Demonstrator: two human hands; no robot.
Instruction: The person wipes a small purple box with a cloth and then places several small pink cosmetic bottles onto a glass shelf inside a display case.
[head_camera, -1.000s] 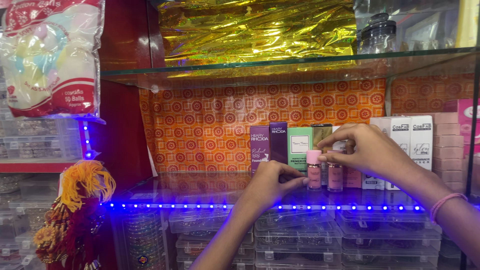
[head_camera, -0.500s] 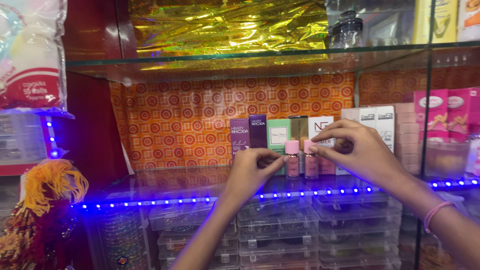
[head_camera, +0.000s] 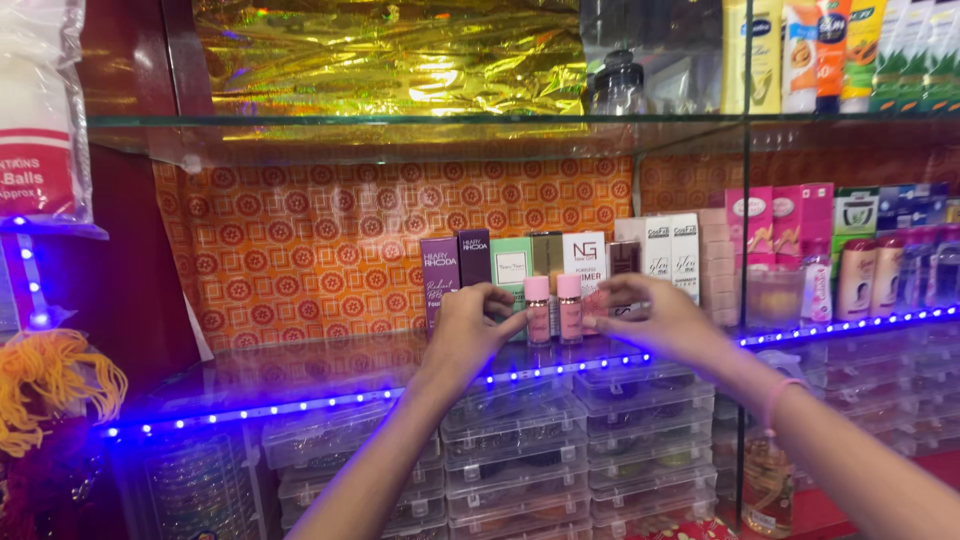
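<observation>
Backing the shelves: an orange patterned paper (head_camera: 330, 240) lines the rear wall of the lower bay, with crinkled gold foil (head_camera: 400, 50) behind the bay above.
Upper glass shelf (head_camera: 400, 130): runs across the whole view; a dark jar (head_camera: 615, 85) and a row of tall tubes (head_camera: 800, 55) stand on it toward the right.
Lower glass shelf (head_camera: 300, 375): edged in front by a strip of blue lights (head_camera: 300, 405); the two bottles stand on it near the front edge.
Clear plastic boxes (head_camera: 520, 440): stacked in rows below the lit shelf.
Row of cartons (head_camera: 560, 265): purple, green, white and dark boxes upright just behind the bottles.
Left side: a plastic bag of cotton balls (head_camera: 45, 110) hangs high, yellow tassels (head_camera: 50, 390) lower down.
Right bay: pink cartons (head_camera: 775, 220) and small bottles (head_camera: 870, 275) past the glass divider.
Left hand (head_camera: 470, 330): fingers curled, fingertips at the left side of the left bottle; whether they touch it cannot be told.
Right hand (head_camera: 655, 315): fingers loosely spread, tips just beside the right bottle, gripping nothing; a pink band (head_camera: 782, 398) circles its wrist.
Two pink bottles (head_camera: 555, 308): upright, side by side and touching, pink caps on top, between the two hands.
</observation>
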